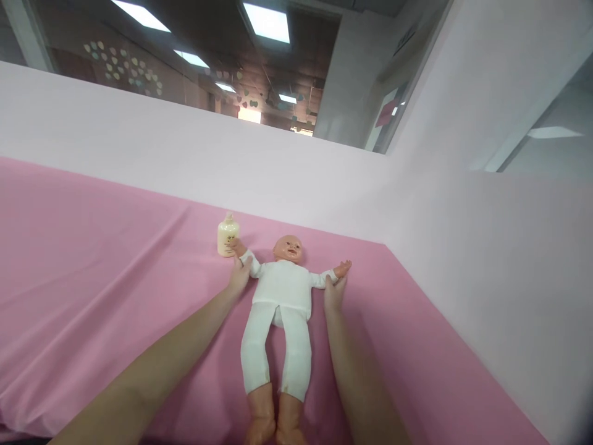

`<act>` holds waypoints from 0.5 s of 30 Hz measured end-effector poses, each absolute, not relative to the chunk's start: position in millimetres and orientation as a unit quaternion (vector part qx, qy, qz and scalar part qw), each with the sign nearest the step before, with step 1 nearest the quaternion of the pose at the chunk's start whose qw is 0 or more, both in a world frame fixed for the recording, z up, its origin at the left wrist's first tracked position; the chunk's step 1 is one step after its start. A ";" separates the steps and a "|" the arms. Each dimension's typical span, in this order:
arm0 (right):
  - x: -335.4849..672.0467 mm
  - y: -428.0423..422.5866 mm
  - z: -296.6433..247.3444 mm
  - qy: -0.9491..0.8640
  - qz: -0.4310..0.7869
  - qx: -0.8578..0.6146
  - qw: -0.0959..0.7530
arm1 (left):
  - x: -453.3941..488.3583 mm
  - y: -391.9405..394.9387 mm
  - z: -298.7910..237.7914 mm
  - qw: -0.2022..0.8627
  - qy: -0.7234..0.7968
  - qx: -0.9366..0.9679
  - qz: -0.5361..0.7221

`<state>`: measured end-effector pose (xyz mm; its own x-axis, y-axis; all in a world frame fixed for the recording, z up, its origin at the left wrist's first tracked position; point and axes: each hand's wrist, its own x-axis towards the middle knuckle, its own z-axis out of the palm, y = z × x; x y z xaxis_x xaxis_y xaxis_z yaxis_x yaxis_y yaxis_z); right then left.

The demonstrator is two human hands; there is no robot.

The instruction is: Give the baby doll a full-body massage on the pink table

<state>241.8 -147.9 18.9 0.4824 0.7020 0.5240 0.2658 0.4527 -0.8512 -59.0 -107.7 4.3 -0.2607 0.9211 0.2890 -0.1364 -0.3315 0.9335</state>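
Note:
A baby doll [282, 284] in white clothes lies on its back on the pink sheet [115, 266], head toward the wall and bare feet toward me. Its arms are stretched out to both sides. My left hand [239, 275] is closed around the doll's arm on the left, near the wrist. On the other side my right hand [334, 293] grips the doll's other forearm, just below its hand. Close beyond my left hand stands a cream pump bottle [228, 237], upright, partly covered by the doll's hand.
A white wall [259, 179] runs behind the sheet, with a window [208, 55] above it. Another wall [486, 266] borders the right edge. Folds [106, 309] crease the sheet on the left.

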 end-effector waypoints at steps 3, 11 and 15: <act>232.3 -153.3 19.7 -0.565 0.171 -0.497 0.636 | -46.9 -112.2 5.5 0.326 0.429 0.601 0.591; 225.0 -153.6 17.0 -0.696 0.117 -0.493 0.508 | -34.2 -117.5 12.0 0.314 0.400 0.674 0.536; 224.6 -150.3 15.7 -0.670 0.149 -0.498 0.530 | -34.4 -123.9 22.1 0.382 0.400 0.621 0.556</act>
